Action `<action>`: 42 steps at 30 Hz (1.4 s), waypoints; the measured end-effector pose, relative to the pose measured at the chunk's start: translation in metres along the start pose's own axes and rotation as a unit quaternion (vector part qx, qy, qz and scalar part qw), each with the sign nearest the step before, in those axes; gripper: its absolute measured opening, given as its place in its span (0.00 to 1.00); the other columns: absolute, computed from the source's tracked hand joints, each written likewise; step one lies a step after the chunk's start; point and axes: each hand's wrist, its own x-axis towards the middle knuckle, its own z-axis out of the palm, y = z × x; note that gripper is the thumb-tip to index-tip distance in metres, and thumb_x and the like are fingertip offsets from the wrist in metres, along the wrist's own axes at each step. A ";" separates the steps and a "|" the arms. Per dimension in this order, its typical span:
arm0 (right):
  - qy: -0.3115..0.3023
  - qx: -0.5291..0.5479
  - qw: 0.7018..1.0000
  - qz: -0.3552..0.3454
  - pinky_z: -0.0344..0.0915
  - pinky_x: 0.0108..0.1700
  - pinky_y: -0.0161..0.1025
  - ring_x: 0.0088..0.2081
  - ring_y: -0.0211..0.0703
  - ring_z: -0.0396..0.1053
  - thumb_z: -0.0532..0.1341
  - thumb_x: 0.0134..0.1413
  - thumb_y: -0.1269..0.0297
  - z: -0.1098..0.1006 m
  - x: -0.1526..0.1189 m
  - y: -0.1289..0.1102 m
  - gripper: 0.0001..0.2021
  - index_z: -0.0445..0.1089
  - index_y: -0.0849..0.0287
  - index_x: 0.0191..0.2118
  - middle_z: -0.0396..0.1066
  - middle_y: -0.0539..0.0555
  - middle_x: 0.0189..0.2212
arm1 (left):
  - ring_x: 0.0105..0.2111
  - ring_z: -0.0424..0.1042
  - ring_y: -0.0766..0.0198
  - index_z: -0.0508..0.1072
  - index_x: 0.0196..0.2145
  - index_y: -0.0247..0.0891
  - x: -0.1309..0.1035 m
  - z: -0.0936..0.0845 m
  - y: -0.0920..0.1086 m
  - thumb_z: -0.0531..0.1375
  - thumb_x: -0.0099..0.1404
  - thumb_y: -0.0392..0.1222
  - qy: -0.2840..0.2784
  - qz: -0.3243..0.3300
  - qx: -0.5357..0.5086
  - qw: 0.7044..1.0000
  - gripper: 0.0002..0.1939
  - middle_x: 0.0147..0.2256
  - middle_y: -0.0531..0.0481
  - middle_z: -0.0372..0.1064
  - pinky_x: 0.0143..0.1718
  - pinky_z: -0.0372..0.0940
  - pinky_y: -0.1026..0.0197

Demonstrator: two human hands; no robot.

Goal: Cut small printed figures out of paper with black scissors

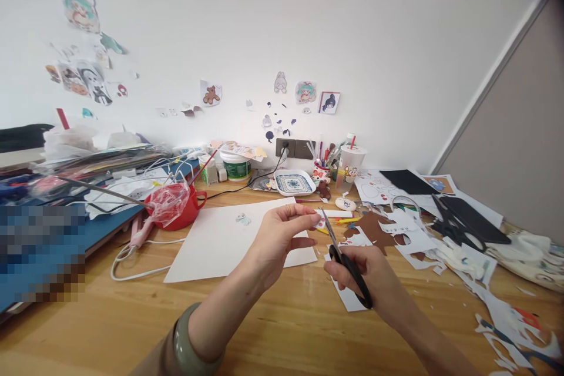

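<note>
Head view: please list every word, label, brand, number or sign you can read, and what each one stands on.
None can be read with certainty.
Tub: marks on the green label, too small to read.
Paper scrap: dark marks, too blurred to read.
Cup: a printed cartoon figure; no legible words.
Paper piece in the left hand: reddish marks, no readable text.

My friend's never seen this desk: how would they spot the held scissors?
Over the wooden desk, right of the large white sheet, is the right hand. It holds the scissors: black-handled, metal-bladed and, unlike the loose paper scraps further right, gripped.
</note>
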 end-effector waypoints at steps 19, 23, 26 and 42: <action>0.008 -0.005 1.000 -0.002 0.43 0.19 0.32 0.19 0.33 0.46 0.56 0.46 0.57 0.000 0.000 0.000 0.17 0.54 0.59 0.14 0.49 0.44 0.13 | 0.29 0.63 0.67 0.69 0.24 0.34 0.000 -0.001 -0.001 0.65 0.44 0.42 -0.008 -0.033 0.008 0.999 0.11 0.26 0.49 0.65 0.29 0.62 0.65; 0.008 -0.001 1.000 0.001 0.43 0.19 0.32 0.18 0.32 0.45 0.56 0.46 0.56 -0.001 0.000 0.000 0.18 0.54 0.59 0.14 0.48 0.44 0.13 | 0.29 0.63 0.67 0.69 0.23 0.34 0.000 0.000 0.000 0.65 0.44 0.41 -0.008 -0.033 0.005 0.999 0.10 0.26 0.49 0.65 0.28 0.62 0.65; 0.007 -0.001 1.000 0.006 0.44 0.19 0.32 0.18 0.32 0.45 0.56 0.45 0.56 -0.001 0.001 0.002 0.18 0.54 0.58 0.14 0.49 0.44 0.13 | 0.29 0.63 0.67 0.69 0.23 0.34 0.001 0.000 0.001 0.65 0.44 0.42 -0.007 -0.031 0.007 0.999 0.11 0.26 0.49 0.65 0.28 0.62 0.65; 0.000 0.004 1.000 0.017 0.45 0.19 0.32 0.18 0.32 0.47 0.56 0.46 0.55 0.000 0.000 0.001 0.18 0.53 0.59 0.14 0.50 0.44 0.12 | 0.30 0.63 0.68 0.70 0.25 0.33 0.002 -0.003 0.001 0.64 0.47 0.40 -0.011 -0.025 0.002 1.000 0.09 0.27 0.50 0.65 0.29 0.62 0.65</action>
